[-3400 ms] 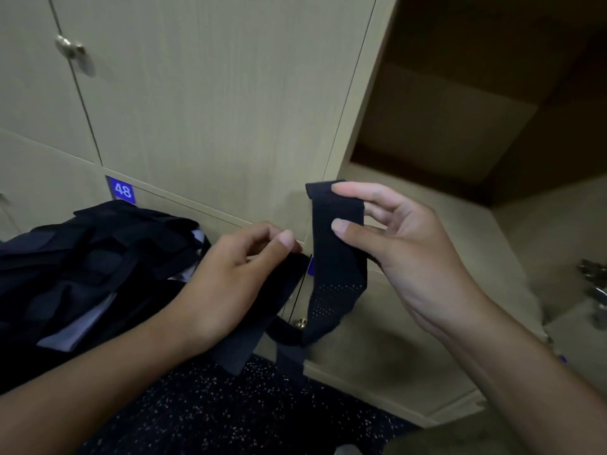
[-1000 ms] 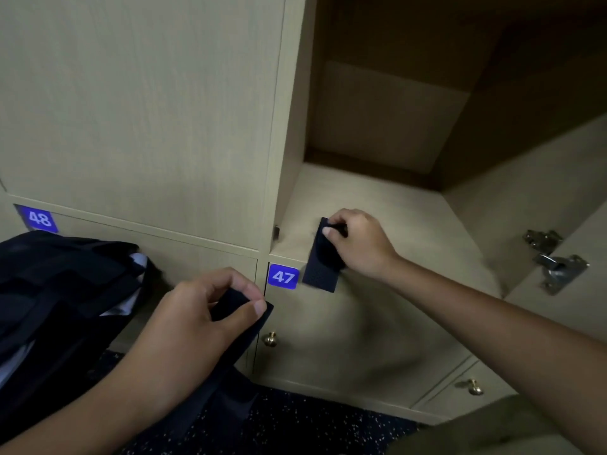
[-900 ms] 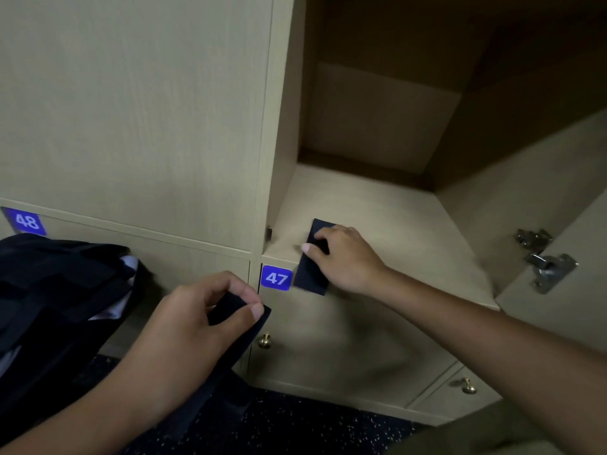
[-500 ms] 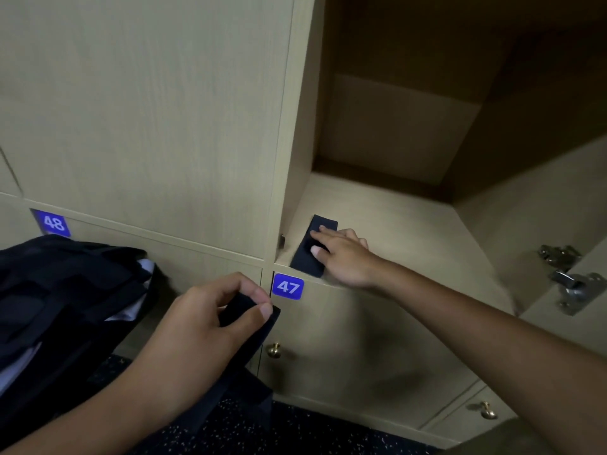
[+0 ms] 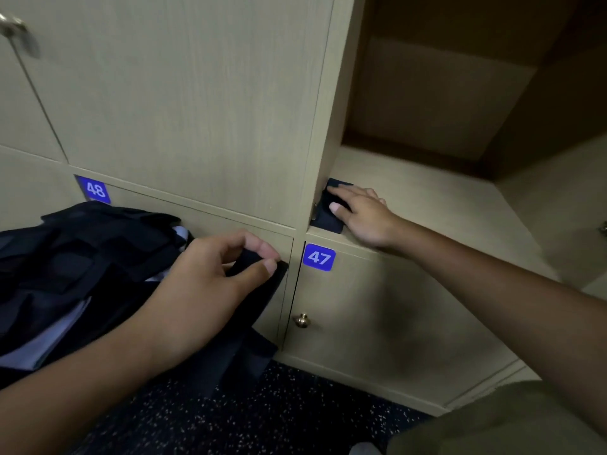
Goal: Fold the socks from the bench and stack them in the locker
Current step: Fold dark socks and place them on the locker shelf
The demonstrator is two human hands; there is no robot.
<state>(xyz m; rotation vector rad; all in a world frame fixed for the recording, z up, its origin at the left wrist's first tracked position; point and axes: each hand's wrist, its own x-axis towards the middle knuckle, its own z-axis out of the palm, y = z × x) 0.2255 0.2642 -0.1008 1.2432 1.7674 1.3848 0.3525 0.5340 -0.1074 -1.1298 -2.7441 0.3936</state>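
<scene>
A folded dark sock (image 5: 328, 216) lies on the open locker's floor (image 5: 427, 205), tight in its front left corner. My right hand (image 5: 359, 213) rests flat on that sock with straight fingers. Lower and to the left, my left hand (image 5: 210, 284) pinches a second dark sock (image 5: 259, 297) between thumb and fingers; its length hangs down below the hand. More dark socks (image 5: 75, 257) lie heaped at the left.
The locker front is pale wood with blue number plates 48 (image 5: 95, 190) and 47 (image 5: 318, 257). A brass knob (image 5: 301, 320) sits on the lower door. The floor (image 5: 262, 415) is dark and speckled. A metal handle (image 5: 16, 31) shows at top left.
My right hand carried the folded sock from in front of me into the locker, slid it off the front edge into the left corner and flattened out on it. My left hand kept its sock.
</scene>
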